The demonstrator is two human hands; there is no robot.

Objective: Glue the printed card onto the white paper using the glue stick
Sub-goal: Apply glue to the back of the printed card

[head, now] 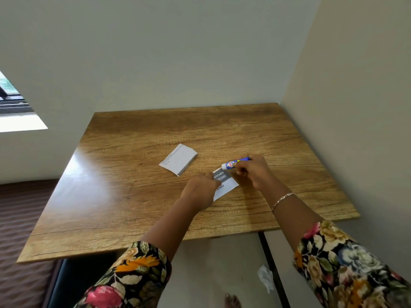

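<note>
A wooden, oak-grained rectangular tabletop (138,196) is set into the corner of two pale walls. Near its middle, a small printed card with a grey band reading "KITCHEN" and black lettering on a white lower part (224,182) is lying flat. It is pinned at its left edge by the left hand (200,190), whose grip is closed down onto the card, the fingertips pressed on the grey band; whether the card is pinched or only pressed cannot be told.

A short blue-and-white glue stick with a white tip (233,163) is held in the right hand (253,171), the grip being wrapped tightly round its blue rear end. The stick is tilted almost level, its white tip pointing left and resting at, or just above, the card's far corner; contact cannot be confirmed.

A folded sheet of white paper with a few lines of small print along one edge (179,158) is lying on the tabletop, just beyond and to the left of the card, apart from both hands.

A thin metal bracelet (282,200) is worn on the right wrist, and floral-patterned dark sleeves (342,267) are seen on both forearms. A crumpled white scrap (265,277) is lying on the floor below the tabletop.
</note>
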